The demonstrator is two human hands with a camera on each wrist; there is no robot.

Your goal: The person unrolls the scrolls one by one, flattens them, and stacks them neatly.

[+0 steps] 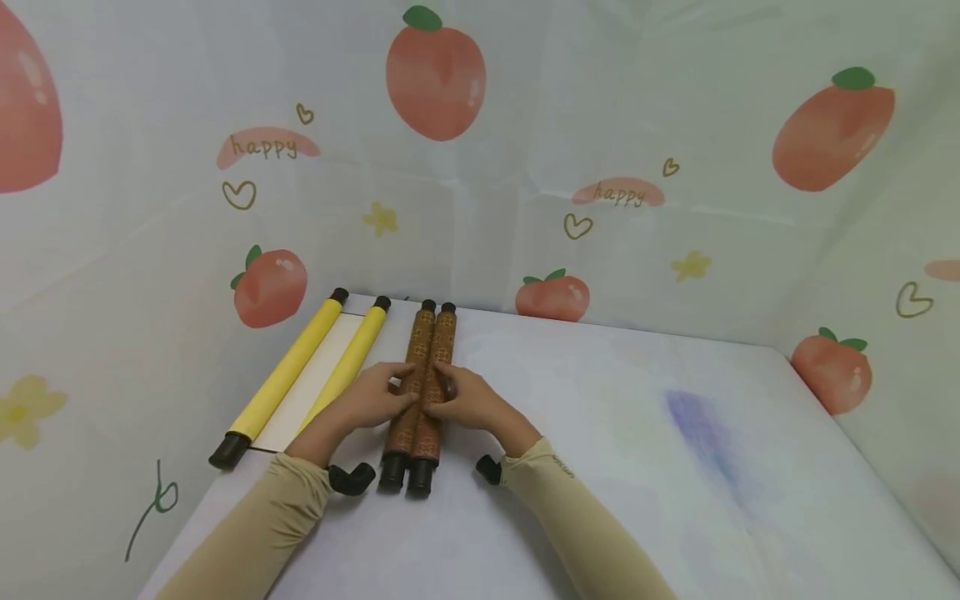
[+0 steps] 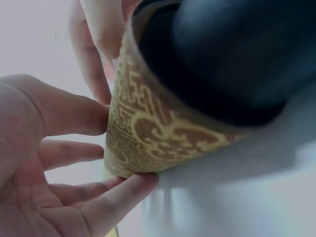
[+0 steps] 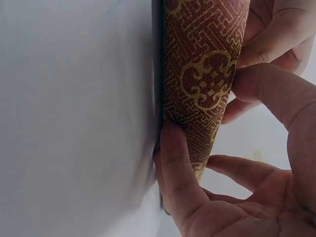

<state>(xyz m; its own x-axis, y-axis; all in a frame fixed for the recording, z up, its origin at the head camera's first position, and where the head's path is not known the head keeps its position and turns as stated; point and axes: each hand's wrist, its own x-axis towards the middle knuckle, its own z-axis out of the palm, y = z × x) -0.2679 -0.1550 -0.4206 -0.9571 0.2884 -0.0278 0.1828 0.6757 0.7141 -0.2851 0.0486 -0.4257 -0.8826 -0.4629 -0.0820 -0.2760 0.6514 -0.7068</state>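
Note:
A brown scroll (image 1: 424, 333) with gold brocade patterning lies on the table, its two rolls side by side and black knobs at both ends. My left hand (image 1: 375, 394) holds the left roll, thumb on the near side and fingers further along. On the right roll, my right hand (image 1: 472, 400) has its thumb and fingers bent around the outer side. In the left wrist view the brocade (image 2: 163, 131) is close up beside a dark, blurred knob. The right wrist view shows fingertips against the patterned roll (image 3: 205, 79). Where the rolls meet the table is partly hidden.
Left of the brown scroll lies a second scroll with yellow rolls (image 1: 292, 367), a pale strip (image 1: 303, 392) showing between them. The white table (image 1: 600, 467) bears a purple smudge (image 1: 701, 433). A fruit-printed curtain (image 1: 495, 208) stands behind and at both sides.

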